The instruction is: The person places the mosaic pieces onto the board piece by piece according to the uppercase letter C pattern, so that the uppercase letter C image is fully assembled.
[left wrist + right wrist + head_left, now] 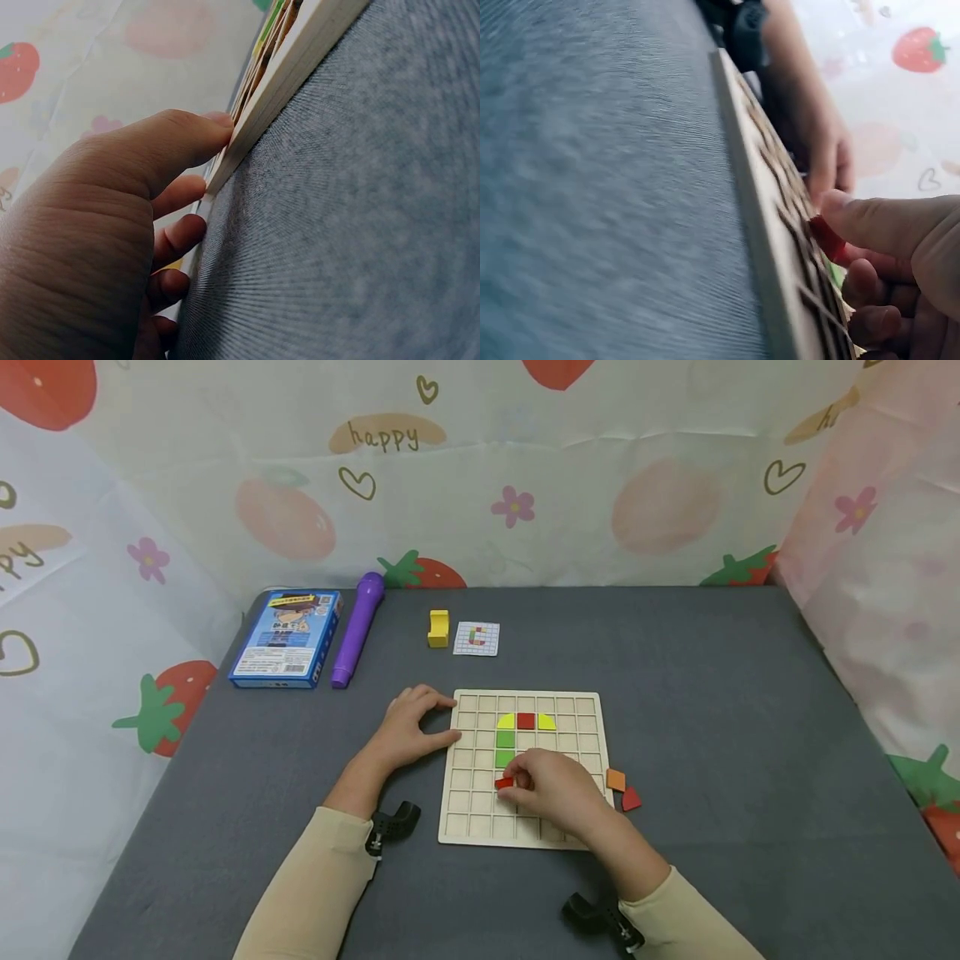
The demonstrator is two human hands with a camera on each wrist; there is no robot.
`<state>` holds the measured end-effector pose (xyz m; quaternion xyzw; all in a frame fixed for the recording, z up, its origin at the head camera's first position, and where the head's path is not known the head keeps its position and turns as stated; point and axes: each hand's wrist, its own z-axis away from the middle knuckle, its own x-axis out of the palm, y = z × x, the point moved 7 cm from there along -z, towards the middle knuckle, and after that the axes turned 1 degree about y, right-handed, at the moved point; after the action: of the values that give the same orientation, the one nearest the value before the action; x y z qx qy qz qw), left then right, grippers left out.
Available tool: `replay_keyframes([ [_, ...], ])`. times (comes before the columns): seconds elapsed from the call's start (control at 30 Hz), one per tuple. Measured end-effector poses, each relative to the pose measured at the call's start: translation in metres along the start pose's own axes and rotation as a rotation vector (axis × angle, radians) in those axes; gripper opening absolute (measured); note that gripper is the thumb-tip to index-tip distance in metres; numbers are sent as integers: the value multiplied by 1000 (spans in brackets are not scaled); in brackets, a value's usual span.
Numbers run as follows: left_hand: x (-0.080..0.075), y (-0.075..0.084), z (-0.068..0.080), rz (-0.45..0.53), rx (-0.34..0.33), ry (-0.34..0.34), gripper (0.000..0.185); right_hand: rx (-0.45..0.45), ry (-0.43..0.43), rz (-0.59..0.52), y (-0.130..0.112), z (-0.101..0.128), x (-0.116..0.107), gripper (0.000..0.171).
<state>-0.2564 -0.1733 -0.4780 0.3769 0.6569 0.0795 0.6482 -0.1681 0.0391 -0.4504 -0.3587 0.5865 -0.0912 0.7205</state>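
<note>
Red tile (504,783) is pinched in your right hand (551,789), sitting over the cell under the two green tiles (506,747) on the wooden board (585,752). Drop it in flat and square. Your left hand (411,727) lies relaxed, fingers pressing the board's left edge against the grey counter (712,710), so push firmly there.

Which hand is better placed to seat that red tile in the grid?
Right. The right hand already pinches the red tile over the wooden board; the left hand rests against the board's edge.
</note>
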Motion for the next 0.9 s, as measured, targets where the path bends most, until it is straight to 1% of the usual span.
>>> replay_keyframes([
  [0.1,0,1,0,4,-1,-5,50,-44,33,88,-3,2,3,17],
  [0.23,0,1,0,1,-3,-6,50,-105,118,193,-11,6,-2,14],
  [0.33,-1,1,0,-1,-10,-4,50,-112,168,245,-12,7,-4,10],
  [0.43,-1,1,0,1,-13,-6,51,-101,189,265,-12,6,-4,10],
  [0.5,-1,1,-1,0,-12,-7,51,-94,187,267,-11,7,-5,9],
  [0.6,-1,2,-1,-2,-2,-6,51,-84,148,249,-9,9,-5,10],
  [0.77,-2,1,0,3,6,6,51,-80,67,204,-6,15,-5,21],
  [0.9,0,1,0,0,7,4,51,-69,72,181,-2,21,-13,28],
])
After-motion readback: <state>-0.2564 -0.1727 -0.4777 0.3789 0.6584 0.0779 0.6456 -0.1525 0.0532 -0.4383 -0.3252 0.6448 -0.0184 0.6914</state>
